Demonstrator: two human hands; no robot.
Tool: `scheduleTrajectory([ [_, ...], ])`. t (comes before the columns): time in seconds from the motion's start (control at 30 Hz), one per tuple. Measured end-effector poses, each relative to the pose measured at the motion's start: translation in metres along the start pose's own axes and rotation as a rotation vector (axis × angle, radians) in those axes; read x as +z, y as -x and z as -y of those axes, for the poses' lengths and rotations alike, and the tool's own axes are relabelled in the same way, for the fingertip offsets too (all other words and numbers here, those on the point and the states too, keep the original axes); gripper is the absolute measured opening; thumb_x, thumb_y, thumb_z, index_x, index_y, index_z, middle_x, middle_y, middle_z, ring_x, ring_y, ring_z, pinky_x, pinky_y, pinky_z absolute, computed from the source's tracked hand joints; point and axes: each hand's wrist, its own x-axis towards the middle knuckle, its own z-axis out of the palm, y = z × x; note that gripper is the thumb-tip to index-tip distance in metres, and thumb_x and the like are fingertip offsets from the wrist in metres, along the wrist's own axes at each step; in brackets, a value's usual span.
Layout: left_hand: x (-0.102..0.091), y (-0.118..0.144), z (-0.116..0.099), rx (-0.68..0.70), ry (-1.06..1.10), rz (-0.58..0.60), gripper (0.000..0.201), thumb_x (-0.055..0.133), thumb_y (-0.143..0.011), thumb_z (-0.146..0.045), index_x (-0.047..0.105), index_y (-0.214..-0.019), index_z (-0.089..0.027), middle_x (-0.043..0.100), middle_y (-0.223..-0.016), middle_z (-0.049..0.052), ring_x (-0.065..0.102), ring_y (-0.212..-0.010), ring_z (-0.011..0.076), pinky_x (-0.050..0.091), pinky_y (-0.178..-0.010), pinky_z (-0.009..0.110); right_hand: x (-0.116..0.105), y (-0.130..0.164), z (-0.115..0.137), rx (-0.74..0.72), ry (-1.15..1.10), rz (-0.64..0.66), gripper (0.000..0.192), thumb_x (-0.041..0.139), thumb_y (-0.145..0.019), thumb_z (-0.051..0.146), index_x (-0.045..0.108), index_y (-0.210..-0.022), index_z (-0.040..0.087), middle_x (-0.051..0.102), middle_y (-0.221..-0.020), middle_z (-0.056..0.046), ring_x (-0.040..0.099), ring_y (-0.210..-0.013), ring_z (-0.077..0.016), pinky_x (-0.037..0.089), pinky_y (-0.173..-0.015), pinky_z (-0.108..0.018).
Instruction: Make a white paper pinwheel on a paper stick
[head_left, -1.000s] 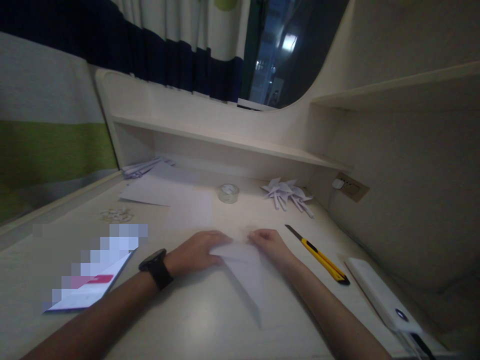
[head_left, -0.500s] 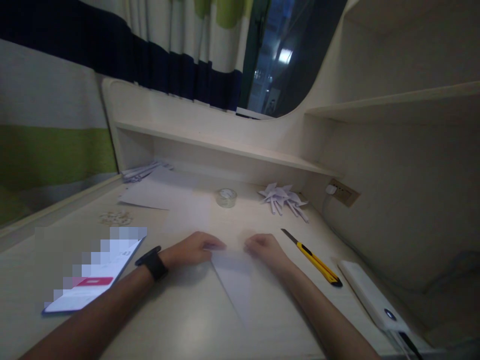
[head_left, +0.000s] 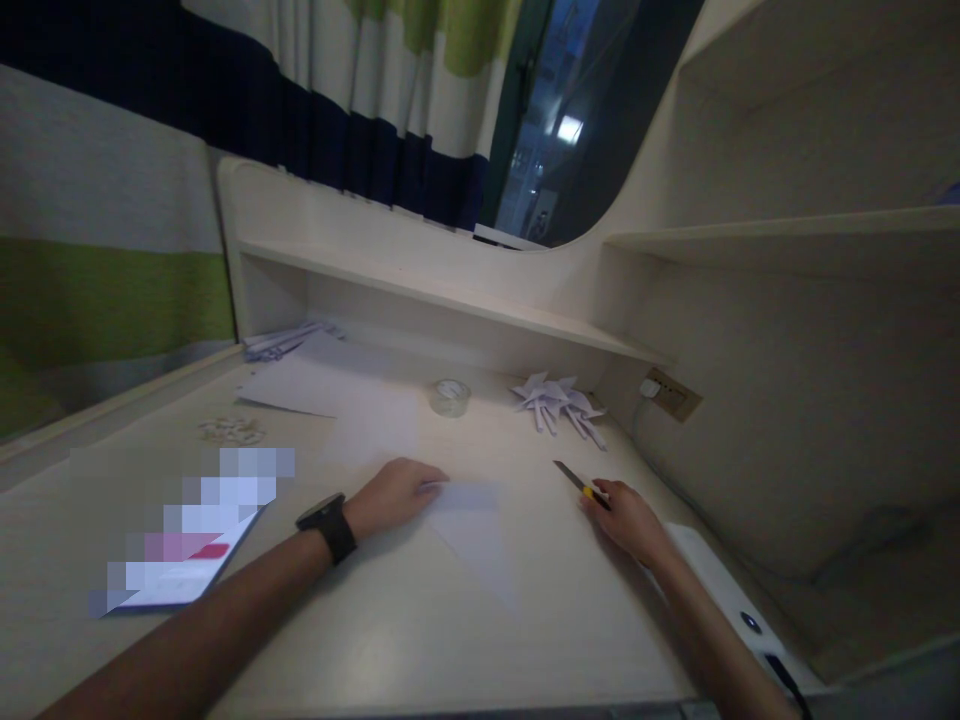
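The left hand pinches the far left corner of a white paper, which lies on the desk between the 2 hands. The right hand has its fingers around a knife, and the blade pokes out past them. Farther back sit 1 roll of tape, pinwheels to its right and big sheets to its left.

One head-worn camera looks forward and down from behind and above the left hand and right hand, near the desk, its view reaching beyond both to the striped curtain and window.
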Motion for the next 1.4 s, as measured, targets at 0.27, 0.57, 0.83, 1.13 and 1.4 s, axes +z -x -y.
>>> scheduleTrajectory([
  [0.27,0.001,-0.006,-0.013,0.009,-0.463,-0.013,0.027,0.045,-0.081,-0.014,0.069,-0.093,-0.021,0.071,-0.082,0.01,0.065,-0.081,0.0249,0.043,-0.072,0.034,0.009,-0.007,0.005,-0.045,0.039,0.044,0.022,0.049,-0.085,0.025,0.069,-0.087,0.015,0.066,-0.088,-0.012,0.061,-0.081,-0.0216,0.04,-0.072,-0.027],
  [0.57,0.015,-0.016,-0.024,-0.016,-0.543,-0.065,0.024,0.045,-0.075,-0.008,0.065,-0.086,-0.017,0.068,-0.081,0.012,0.063,-0.079,0.0264,0.043,-0.071,0.036,0.002,-0.013,0.027,-0.16,-0.142,-0.053,0.032,0.039,-0.089,0.024,0.058,-0.112,0.012,0.057,-0.1,-0.014,0.058,-0.088,-0.0211,0.041,-0.08,-0.028],
  [0.83,-0.003,-0.012,-0.003,-0.091,-0.594,-0.146,0.024,0.043,-0.08,-0.012,0.065,-0.089,-0.015,0.068,-0.083,0.012,0.062,-0.082,0.0267,0.041,-0.076,0.038,0.01,-0.048,0.08,-0.268,-0.328,-0.152,0.028,0.044,-0.087,0.028,0.057,-0.106,0.012,0.062,-0.094,-0.013,0.058,-0.084,-0.0231,0.043,-0.077,-0.031],
  [1.13,0.003,-0.012,0.001,-0.084,-0.611,-0.163,0.024,0.042,-0.086,-0.017,0.065,-0.093,-0.015,0.068,-0.087,0.011,0.061,-0.085,0.0262,0.042,-0.078,0.039,0.018,-0.022,0.107,-0.26,-0.072,-0.255,0.027,0.037,-0.094,0.028,0.049,-0.116,0.018,0.064,-0.101,-0.009,0.063,-0.077,-0.0199,0.041,-0.061,-0.026],
  [1.4,0.002,-0.011,0.001,-0.09,-0.627,-0.178,0.024,0.042,-0.086,-0.018,0.064,-0.096,-0.017,0.068,-0.086,0.009,0.062,-0.084,0.0243,0.042,-0.077,0.036,-0.001,-0.006,0.096,-0.621,-0.185,-0.313,0.025,0.037,-0.094,0.025,0.052,-0.112,0.016,0.066,-0.095,-0.009,0.061,-0.083,-0.0183,0.044,-0.076,-0.028],
])
